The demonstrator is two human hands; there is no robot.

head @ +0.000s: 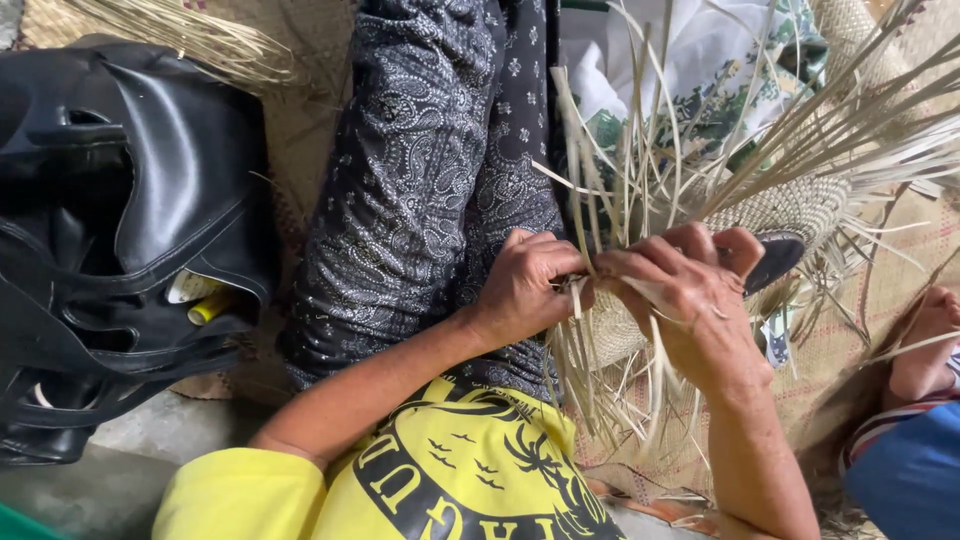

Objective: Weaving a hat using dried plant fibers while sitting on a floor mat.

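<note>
A half-woven straw piece (800, 205) with many loose pale strips (640, 160) fanning out lies over my lap. My left hand (525, 285) pinches the strips at its woven edge, fingers closed on them. My right hand (690, 300) grips the same edge from the other side, with strips running between its fingers. The two hands touch at the middle of the weave. My legs in dark patterned trousers (440, 170) stretch away under the work.
A black leather bag (130, 230) stands open at the left, with a yellow item (210, 308) in its pocket. A woven mat (880, 300) covers the floor. Another person's foot (925, 345) and blue sleeve sit at the right. A bundle of straw (190, 40) lies at top left.
</note>
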